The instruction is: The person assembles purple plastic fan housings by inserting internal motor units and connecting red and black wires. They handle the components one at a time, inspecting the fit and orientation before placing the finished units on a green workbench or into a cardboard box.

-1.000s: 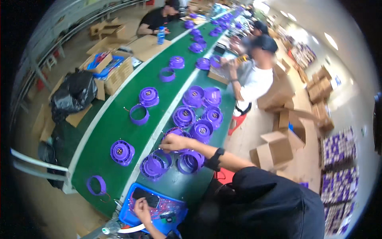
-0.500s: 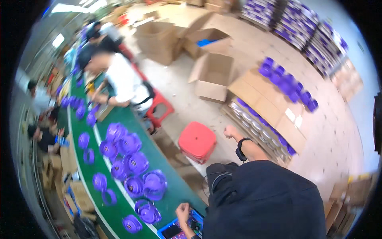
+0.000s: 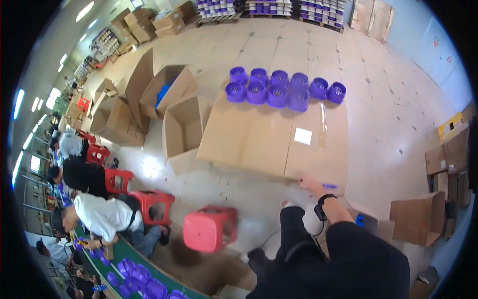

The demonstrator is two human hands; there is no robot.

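My right hand (image 3: 309, 184), with a black band on its wrist, is at the near edge of the cardboard sheet (image 3: 249, 134). Its fingers look curled in, and nothing shows in them. Just beside it lies a small purple strip (image 3: 329, 186). Toward the far side of the sheet, several purple round tubs (image 3: 277, 95) stand in two rows. A white paper label (image 3: 302, 136) is on the sheet between the tubs and my hand. My left hand is out of view.
A red stool (image 3: 209, 229) stands to the left. Beyond it are open cardboard boxes (image 3: 186, 129). At lower left, a green conveyor (image 3: 169, 276) carries purple parts, with seated people (image 3: 102, 219) along it. Another open box (image 3: 417, 219) sits at the right.
My view has turned right, from the conveyor toward the cardboard sheet and tubs. My right hand is now by the sheet's edge. My left hand, earlier over a blue-framed tray, has left the view.
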